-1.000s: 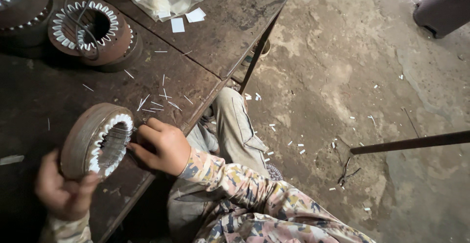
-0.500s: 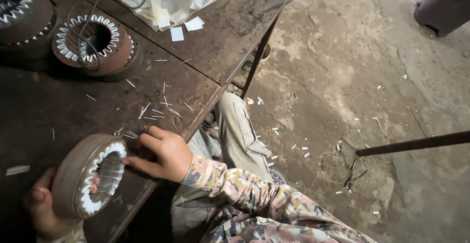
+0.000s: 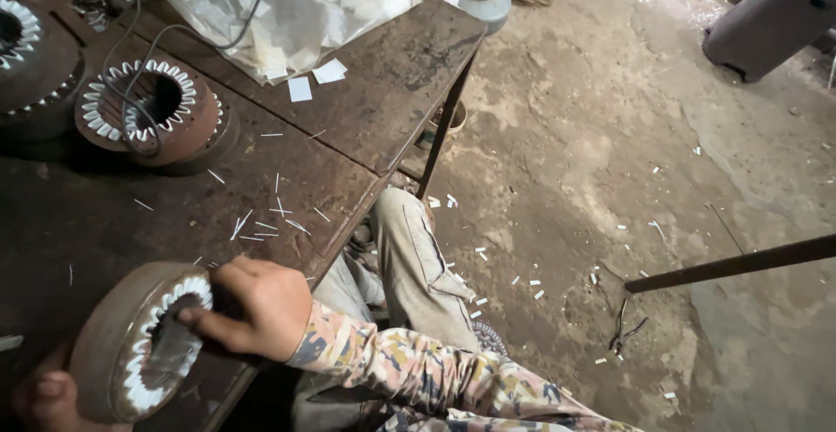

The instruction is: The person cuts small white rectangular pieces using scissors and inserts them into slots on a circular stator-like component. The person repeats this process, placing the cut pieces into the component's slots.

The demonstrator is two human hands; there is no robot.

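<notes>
On rusty workbench (image 3: 366, 110), near front edge, round metal stator ring (image 3: 131, 345) w/ white slot liners stands tilted. Right hand (image 3: 257, 306) is curled over its rim, fingers at the bore. Left hand (image 3: 48, 401) props ring from below; grip can't tell.

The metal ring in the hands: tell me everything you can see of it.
The metal ring is a thick, rusty brown round core, tilted on its edge at the near corner of the dark table. Its open middle faces the camera, and white paper strips line the slots around the inner rim. The right hand grips its upper rim, with fingers reaching into the opening. The left hand props it from below. Its back face is hidden.
</notes>
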